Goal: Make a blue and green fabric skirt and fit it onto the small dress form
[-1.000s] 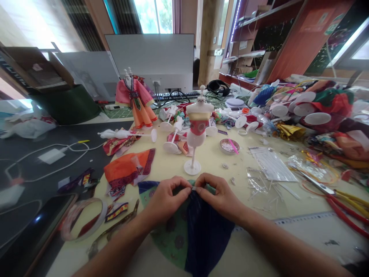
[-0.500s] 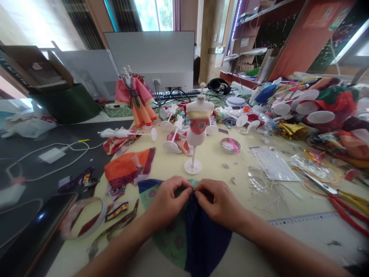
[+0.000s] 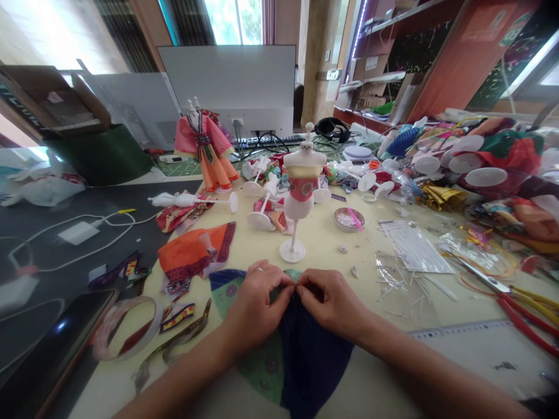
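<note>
On the worktop (image 3: pixel 247 250) near the miniature dress form (image 3: pixel 299 208), I have left hand (image 3: pixel 262 297) and right hand (image 3: pixel 329 297) pinching the green-and-navy cloth (image 3: pixel 312 361) between fingers at the top; a slack grip could let folds slip.

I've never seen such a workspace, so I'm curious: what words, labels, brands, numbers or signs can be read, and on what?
Box: large slanted letters, perhaps "TERNE", cut off; not certain.
Ruler: numbers too small to read.
Red panel: signs too blurred.
Carton: label too small.
Nothing reads clearly.
</note>
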### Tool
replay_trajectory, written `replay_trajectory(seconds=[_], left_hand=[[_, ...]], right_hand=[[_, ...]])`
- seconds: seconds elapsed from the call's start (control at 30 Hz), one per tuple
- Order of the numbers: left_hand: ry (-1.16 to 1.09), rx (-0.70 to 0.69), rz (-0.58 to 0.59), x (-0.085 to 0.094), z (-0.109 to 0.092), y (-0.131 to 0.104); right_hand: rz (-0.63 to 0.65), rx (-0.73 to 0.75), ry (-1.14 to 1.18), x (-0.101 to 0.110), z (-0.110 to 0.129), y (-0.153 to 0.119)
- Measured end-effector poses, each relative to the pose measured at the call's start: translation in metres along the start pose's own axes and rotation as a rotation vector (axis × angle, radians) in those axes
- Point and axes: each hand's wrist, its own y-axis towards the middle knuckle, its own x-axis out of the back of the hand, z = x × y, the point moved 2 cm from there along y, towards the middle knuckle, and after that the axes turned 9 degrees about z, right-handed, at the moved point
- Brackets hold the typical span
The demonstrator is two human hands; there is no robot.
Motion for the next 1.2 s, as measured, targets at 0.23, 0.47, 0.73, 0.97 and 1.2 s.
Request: replay_trajectory(seconds=[0.23, 0.47, 0.73, 0.97, 1.2], left_hand=[[-0.117, 0.094, 0.022, 0.0022, 0.0006, 0.0016], [-0.284, 0.200, 0.083, 0.0041, 0.0011, 0.0024], [-0.088, 0.097, 0.033, 0.0014, -0.0006, 0.0021], [-0.072, 0.072, 0.041, 0.0013, -0.0008, 0.0016], [-0.065, 0.047, 0.049, 0.0006, -0.0008, 0.0020]], right_hand=[[0.039, -0.031, 0.034, 0.0003, -0.0015, 0.0005], [0.068, -0.052, 0.162, -0.0002, -0.0058, 0.0020], [0.152, -0.141, 0.318, 0.0025, -0.0038, 0.0040], [0.169, -0.174, 0.379, 0.0025, -0.0057, 0.0048], [0.189, -0.174, 0.406, 0.0037, -0.0047, 0.0053]])
